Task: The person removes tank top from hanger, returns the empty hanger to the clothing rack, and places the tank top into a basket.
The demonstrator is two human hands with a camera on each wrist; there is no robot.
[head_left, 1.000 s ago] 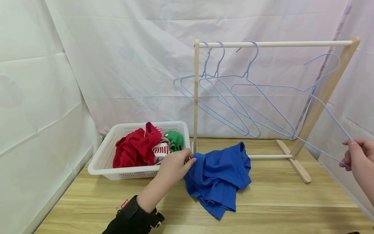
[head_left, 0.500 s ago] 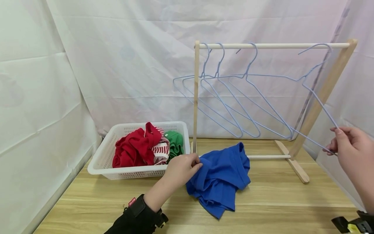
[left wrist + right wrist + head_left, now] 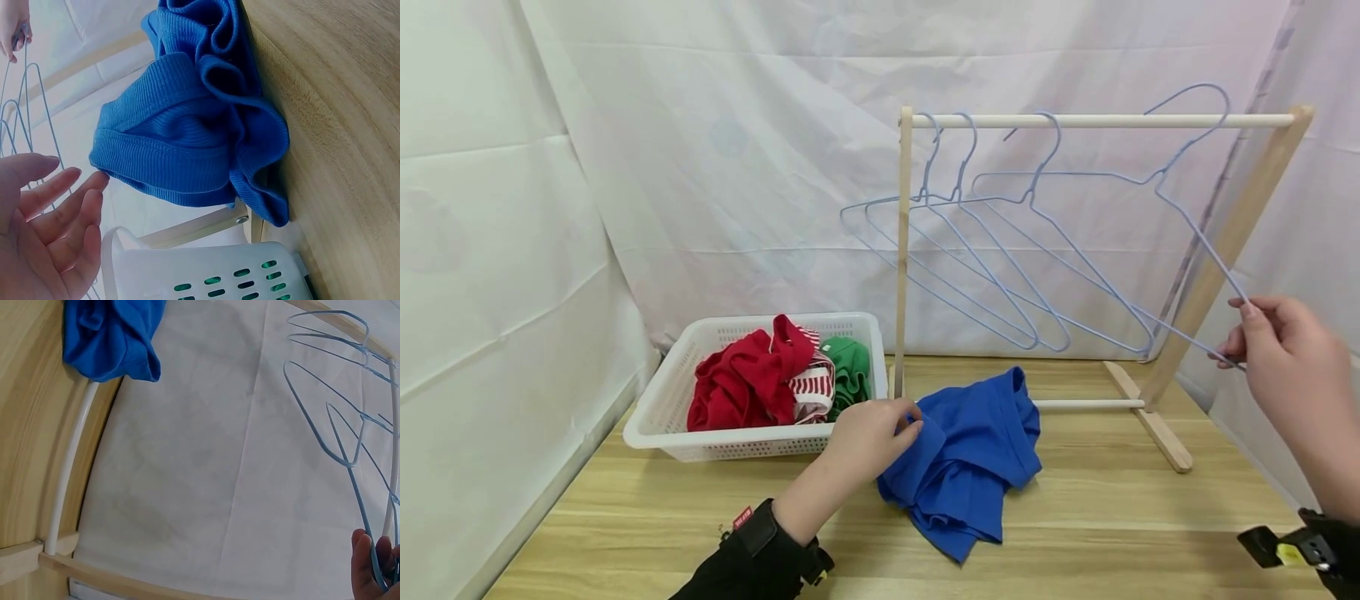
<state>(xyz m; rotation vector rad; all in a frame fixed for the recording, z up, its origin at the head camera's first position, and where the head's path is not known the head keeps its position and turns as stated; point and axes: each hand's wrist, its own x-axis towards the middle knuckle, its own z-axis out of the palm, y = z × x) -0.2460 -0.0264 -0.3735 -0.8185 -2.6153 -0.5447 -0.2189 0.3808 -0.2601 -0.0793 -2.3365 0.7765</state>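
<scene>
At the right end of the rack, my right hand [image 3: 1285, 358] pinches the lower corner of a blue wire hanger [image 3: 1202, 233]. Its hook arches above the rack's top rod in the head view, with the neck crossing in front of it. A crumpled blue garment [image 3: 970, 450] with ribbed edges lies on the wooden table. My left hand [image 3: 872, 433] hovers at that garment's left side; in the left wrist view its fingers [image 3: 75, 237] are loosely bent, fingertips right by the ribbed cloth, gripping nothing. The right wrist view shows fingers [image 3: 362, 562] around the hanger wire.
A wooden rack [image 3: 1105, 122] stands at the back right, three more blue hangers [image 3: 962, 167] on its rod. A white basket [image 3: 655, 417] left of it holds red [image 3: 737, 383], striped [image 3: 812, 387] and green [image 3: 847, 367] clothes. White curtains enclose the table.
My right hand has moved left and up, raising the hanger so its hook goes from below the rod to above it. My left hand has shifted slightly right and down beside the garment.
</scene>
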